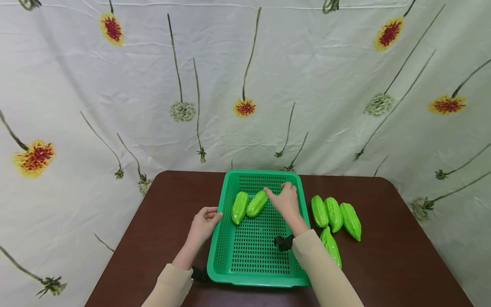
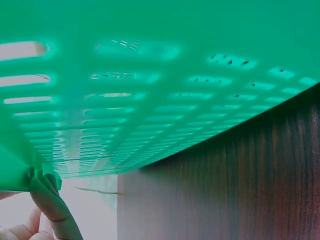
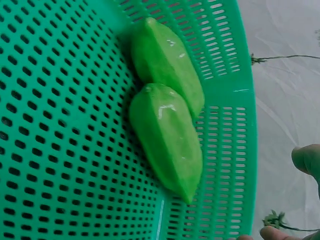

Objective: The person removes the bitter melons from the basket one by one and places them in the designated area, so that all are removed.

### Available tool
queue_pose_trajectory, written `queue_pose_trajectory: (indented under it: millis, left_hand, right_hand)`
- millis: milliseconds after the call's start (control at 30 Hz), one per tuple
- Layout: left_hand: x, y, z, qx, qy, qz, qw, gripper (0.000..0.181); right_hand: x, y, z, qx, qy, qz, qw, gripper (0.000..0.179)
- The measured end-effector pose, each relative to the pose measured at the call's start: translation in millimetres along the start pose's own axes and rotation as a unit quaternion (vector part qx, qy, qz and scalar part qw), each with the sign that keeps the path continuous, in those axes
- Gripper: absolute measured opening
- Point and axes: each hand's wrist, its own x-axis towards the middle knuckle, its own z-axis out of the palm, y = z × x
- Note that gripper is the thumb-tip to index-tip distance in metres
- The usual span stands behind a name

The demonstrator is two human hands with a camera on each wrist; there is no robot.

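Note:
A green plastic basket with slotted walls and floor stands on the table. Two green star fruits lie side by side at its far end: one on the left, the other slanting beside it. My left hand pinches the basket's left rim; in the left wrist view a finger bends round that edge. Over the far right part of the basket is my right hand, its thumb spread from the fingers, nothing between them. Its thumb tip appears close to the slanting star fruit in the head view.
Right of the basket, three star fruits lie in a row, with another nearer me, partly behind my right sleeve. The dark wooden table ends at a flower-patterned cloth behind.

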Motion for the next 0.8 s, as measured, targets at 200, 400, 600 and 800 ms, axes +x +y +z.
queue_pose_trajectory:
  millis: [200,400,600,800]
  left_hand:
    - [1.7,-0.4,0.0,0.001,-0.001,0.002,1.0,0.033]
    - [2.5,-0.1,0.2,0.003,-0.002,0.004,1.0,0.033]
    - [0.9,0.1,0.2,0.002,-0.003,0.004,1.0,0.033]
    - [-1.2,-1.7,0.8,-0.003,-0.002,0.005,1.0,0.033]
  right_hand:
    - [2.5,1.6,17.4,0.0,0.003,0.014,0.9999,0.067]
    - [3.2,3.5,32.5,0.01,-0.006,0.029,0.9995,0.071]
    - [3.9,5.6,49.5,-0.005,0.0,0.04,0.9992,0.077]
    - [3.6,9.8,66.3,0.014,0.007,0.064,0.9978,0.096]
